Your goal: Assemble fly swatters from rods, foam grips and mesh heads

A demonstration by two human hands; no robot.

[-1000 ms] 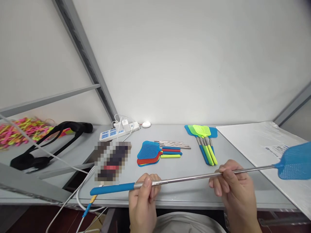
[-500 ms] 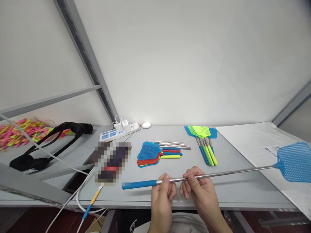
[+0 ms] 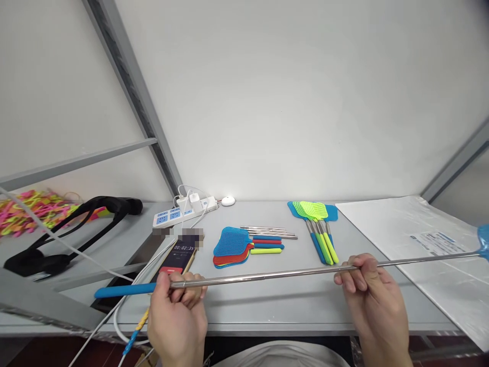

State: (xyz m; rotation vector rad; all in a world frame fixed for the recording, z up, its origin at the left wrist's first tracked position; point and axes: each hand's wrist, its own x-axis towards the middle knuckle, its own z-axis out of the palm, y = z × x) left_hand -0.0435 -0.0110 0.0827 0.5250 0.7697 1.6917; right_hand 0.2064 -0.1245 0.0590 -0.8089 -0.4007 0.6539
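A telescopic fly swatter (image 3: pixel 263 276) with a blue grip and a long metal rod stretches across the view above the table's front. My left hand (image 3: pixel 178 313) is closed round the rod where it meets the blue grip. Far to the right, my right hand (image 3: pixel 376 300) pinches the thinner part of the rod. The blue swatter head is cut off by the right edge of the picture. Behind the rod lie loose swatter heads (image 3: pixel 231 243), coloured grips (image 3: pixel 267 244) and several metal rods (image 3: pixel 267 231). Assembled swatters (image 3: pixel 319 229) lie right of them.
A phone (image 3: pixel 183 252) with a running timer lies at the left beside white cables. A power strip (image 3: pixel 185 211) stands behind it. Black headgear (image 3: pixel 76 229) and a colourful heap (image 3: pixel 36 211) are beyond the shelf frame. A white plastic bag (image 3: pixel 405 229) covers the right side.
My hands have moved far apart, the left one leftward and the right one rightward. The metal rod between them is now much longer, and the swatter head has slid mostly out of view.
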